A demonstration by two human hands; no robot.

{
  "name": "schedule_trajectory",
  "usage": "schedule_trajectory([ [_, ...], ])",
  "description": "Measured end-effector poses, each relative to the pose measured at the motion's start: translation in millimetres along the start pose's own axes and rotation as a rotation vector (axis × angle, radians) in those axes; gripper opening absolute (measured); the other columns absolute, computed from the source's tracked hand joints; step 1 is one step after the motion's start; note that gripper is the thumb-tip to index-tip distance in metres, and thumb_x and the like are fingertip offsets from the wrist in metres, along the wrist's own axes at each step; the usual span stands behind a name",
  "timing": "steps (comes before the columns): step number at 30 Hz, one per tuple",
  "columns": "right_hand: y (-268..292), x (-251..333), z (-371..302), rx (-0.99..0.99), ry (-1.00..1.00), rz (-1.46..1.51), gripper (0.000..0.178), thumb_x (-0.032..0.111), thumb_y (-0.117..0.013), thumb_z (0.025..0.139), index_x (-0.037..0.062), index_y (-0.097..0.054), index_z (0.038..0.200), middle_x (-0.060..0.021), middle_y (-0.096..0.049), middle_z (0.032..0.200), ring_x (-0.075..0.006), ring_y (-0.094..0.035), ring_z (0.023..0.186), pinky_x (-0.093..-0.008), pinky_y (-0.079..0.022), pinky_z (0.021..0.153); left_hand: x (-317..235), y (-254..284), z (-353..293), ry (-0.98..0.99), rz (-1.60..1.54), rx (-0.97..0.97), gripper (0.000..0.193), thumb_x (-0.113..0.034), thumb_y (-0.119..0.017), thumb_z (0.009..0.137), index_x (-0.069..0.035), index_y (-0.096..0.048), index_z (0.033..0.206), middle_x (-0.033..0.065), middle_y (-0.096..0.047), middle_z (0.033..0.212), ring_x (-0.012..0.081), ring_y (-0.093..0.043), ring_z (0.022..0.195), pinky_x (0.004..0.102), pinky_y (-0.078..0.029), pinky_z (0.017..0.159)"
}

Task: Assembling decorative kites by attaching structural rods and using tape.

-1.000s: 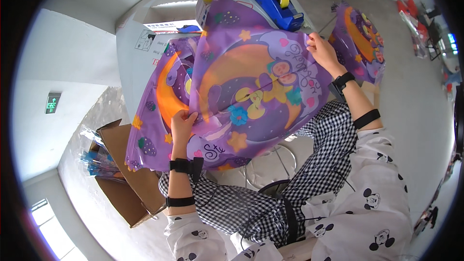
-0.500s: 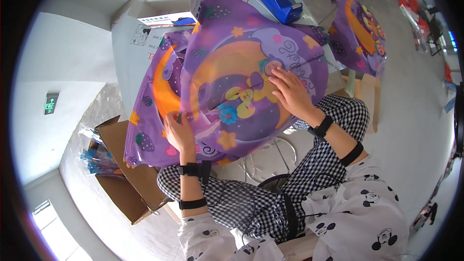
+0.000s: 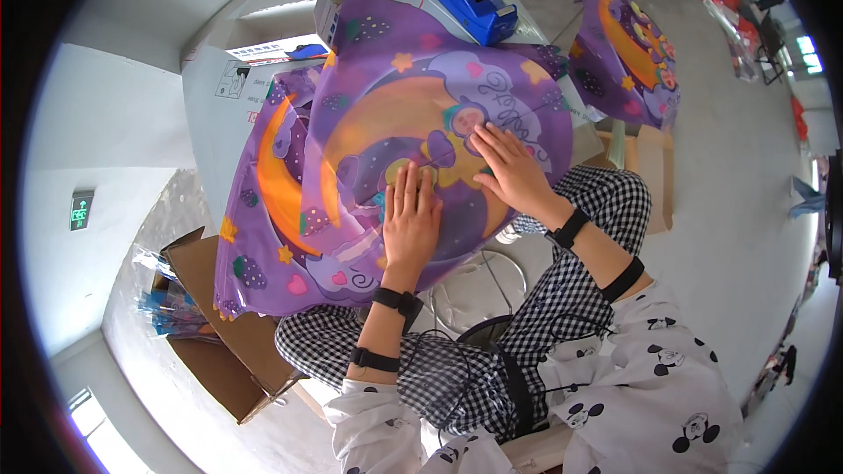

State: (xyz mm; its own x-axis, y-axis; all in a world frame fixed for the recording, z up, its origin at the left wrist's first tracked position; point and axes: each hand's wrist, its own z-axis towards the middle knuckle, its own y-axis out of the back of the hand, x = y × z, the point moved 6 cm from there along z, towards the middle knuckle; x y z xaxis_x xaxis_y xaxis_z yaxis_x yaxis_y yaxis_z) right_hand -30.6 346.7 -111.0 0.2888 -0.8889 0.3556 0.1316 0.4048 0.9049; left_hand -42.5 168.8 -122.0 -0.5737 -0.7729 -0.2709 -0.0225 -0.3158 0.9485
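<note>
Spread before me is a thin, slightly see-through purple sheet point(image 3: 369, 66), printed with an orange moon, stars, strawberries and a cartoon figure. My left hand point(image 3: 413, 224) lies flat on its middle, fingers stretched and close together. To the right, my right hand point(image 3: 518, 177) rests on the same sheet with its fingers extended. Neither hand grips anything. More purple printed material point(image 3: 272, 202) of the same pattern shows under the sheet's left side, partly covered by it.
A blue tape dispenser point(image 3: 479, 13) with a yellow roll and an open white box point(image 3: 285, 17) stand at the far edge of the white printed work surface point(image 3: 204, 92). Another purple printed piece point(image 3: 615, 53) is at the right. An open cardboard box point(image 3: 198, 268) sits lower left.
My left hand has moved right and farther away, from the sheet's lower left with bent fingers to flat on its middle. My right hand stays on the sheet. The whole view has shifted slightly.
</note>
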Motion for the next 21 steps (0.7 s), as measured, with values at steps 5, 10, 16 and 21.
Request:
schedule_trajectory([
  [5,-13,31,5,0.019,0.078,0.077,0.059,0.022,-0.065,0.085,-0.0004,-0.044,0.135,-0.0148,-0.041,0.143,-0.0303,-0.037,0.135,-0.0435,-0.032,0.111,-7,-8,1,-0.02,-0.028,0.028,0.059,-0.015,-0.054,0.085,0.0,-0.039,0.141,0.014,-0.033,0.15,0.029,-0.028,0.141,0.0457,-0.024,0.115],
  [10,-23,36,6,-0.038,0.016,0.08,0.053,0.019,-0.064,0.085,-0.0019,-0.048,0.132,-0.0159,-0.044,0.139,-0.0295,-0.041,0.131,-0.0418,-0.036,0.109,-9,-5,4,-0.016,-0.151,0.05,0.06,-0.012,-0.055,0.079,0.001,-0.042,0.137,0.0157,-0.039,0.144,0.031,-0.031,0.139,0.0491,-0.024,0.114],
  [16,-4,8,5,-0.16,-0.127,-0.036,0.047,0.014,-0.066,0.084,-0.0022,-0.051,0.125,-0.0131,-0.05,0.126,-0.031,-0.047,0.123,-0.0419,-0.04,0.104,-11,4,8,-0.054,-0.146,-0.015,0.059,-0.012,-0.056,0.075,0.001,-0.047,0.132,0.0151,-0.046,0.132,0.0326,-0.041,0.127,0.0468,-0.03,0.11],
  [21,-11,22,8,-0.171,-0.063,0.049,0.041,0.01,-0.062,0.082,-0.0019,-0.054,0.12,-0.0125,-0.052,0.122,-0.0298,-0.05,0.117,-0.0425,-0.041,0.101,-14,-4,16,-0.022,-0.147,0.011,0.055,-0.009,-0.056,0.076,-0.001,-0.05,0.13,0.0118,-0.049,0.128,0.0315,-0.046,0.12,0.0449,-0.037,0.103],
])
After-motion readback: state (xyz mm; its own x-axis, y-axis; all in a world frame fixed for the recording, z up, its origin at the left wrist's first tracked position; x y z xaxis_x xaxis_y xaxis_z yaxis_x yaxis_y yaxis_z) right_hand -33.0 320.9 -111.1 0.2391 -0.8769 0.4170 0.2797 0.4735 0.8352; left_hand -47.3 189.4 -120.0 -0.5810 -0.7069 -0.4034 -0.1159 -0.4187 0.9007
